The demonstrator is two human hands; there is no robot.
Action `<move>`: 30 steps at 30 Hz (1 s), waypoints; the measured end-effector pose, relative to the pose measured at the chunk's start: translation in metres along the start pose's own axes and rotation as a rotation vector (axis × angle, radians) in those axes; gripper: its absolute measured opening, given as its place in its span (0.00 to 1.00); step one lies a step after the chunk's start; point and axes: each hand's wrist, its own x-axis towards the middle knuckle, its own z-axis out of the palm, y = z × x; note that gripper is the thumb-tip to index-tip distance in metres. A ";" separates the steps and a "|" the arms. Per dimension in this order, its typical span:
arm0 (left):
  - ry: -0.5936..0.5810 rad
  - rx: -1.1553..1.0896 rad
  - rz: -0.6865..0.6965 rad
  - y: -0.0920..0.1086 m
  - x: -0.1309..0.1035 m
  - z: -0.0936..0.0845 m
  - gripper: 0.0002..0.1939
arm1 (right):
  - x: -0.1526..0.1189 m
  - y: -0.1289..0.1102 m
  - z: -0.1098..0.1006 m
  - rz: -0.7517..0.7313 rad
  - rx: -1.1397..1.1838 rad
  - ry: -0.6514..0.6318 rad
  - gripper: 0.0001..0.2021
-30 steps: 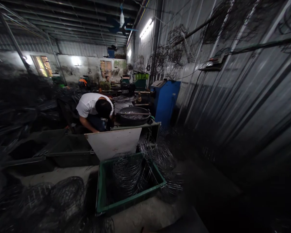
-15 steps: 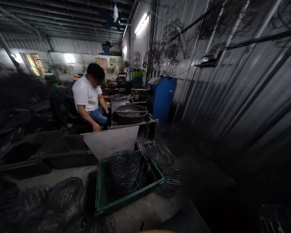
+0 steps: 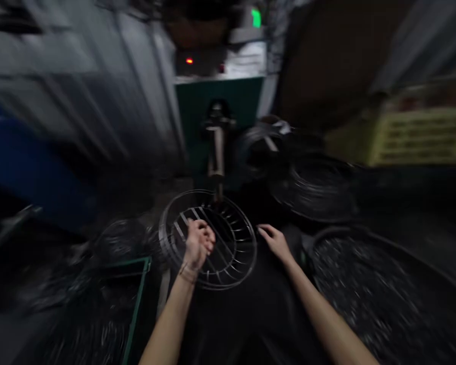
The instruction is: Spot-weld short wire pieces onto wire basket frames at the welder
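A round wire cage (image 3: 247, 248), with two rings joined by many short bent wires and straight bars across its middle, stands under the arm of a machine. My left hand (image 3: 200, 244) is over the cage's left half, its fingers loosely curled and apart with nothing visible in them. Just off the cage's right rim is my right hand (image 3: 276, 244), thumb and forefinger pressed together at the tip. Whatever they pinch, if anything, is too blurred to make out. The machine's arm (image 3: 218, 152) reaches down to the cage's far rim from a green housing (image 3: 190, 101).
On the right stands a wide dark basin (image 3: 327, 233) full of small shiny metal pieces. Behind it are stacked wire rings (image 3: 311, 177). A green-rimmed crate (image 3: 137, 299) with wire parts sits at lower left, and a blue cabinet (image 3: 26, 167) at far left. A red light (image 3: 189, 61) glows on the machine.
My view has swung from the co-worker and the crate of wire cages to the machine. Both my hands are now in sight at the wire cage, and the crate lies at left.
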 end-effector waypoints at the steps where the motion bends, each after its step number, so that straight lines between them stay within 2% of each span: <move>1: -0.018 0.011 0.042 -0.004 0.005 -0.003 0.28 | -0.005 0.008 -0.011 0.038 0.022 0.042 0.14; 3: -0.050 0.017 0.111 -0.010 0.008 -0.006 0.27 | -0.002 0.014 -0.015 0.069 0.094 0.073 0.15; 8: -0.090 -0.027 0.136 -0.018 0.000 -0.004 0.27 | 0.028 -0.006 0.009 0.032 0.272 -0.027 0.15; 11: -0.078 -0.060 0.134 -0.022 0.005 -0.007 0.27 | 0.028 -0.021 0.016 0.034 0.337 -0.144 0.15; 14: -0.086 -0.093 0.125 -0.022 0.011 -0.008 0.27 | 0.022 -0.028 0.015 0.049 0.359 -0.168 0.15; 20: -0.095 -0.104 0.103 -0.006 0.016 0.001 0.28 | 0.031 -0.041 0.017 -0.002 0.275 -0.040 0.14; 30: -0.060 -0.158 0.115 0.019 0.031 -0.007 0.29 | 0.056 -0.064 0.032 -0.124 0.182 -0.049 0.16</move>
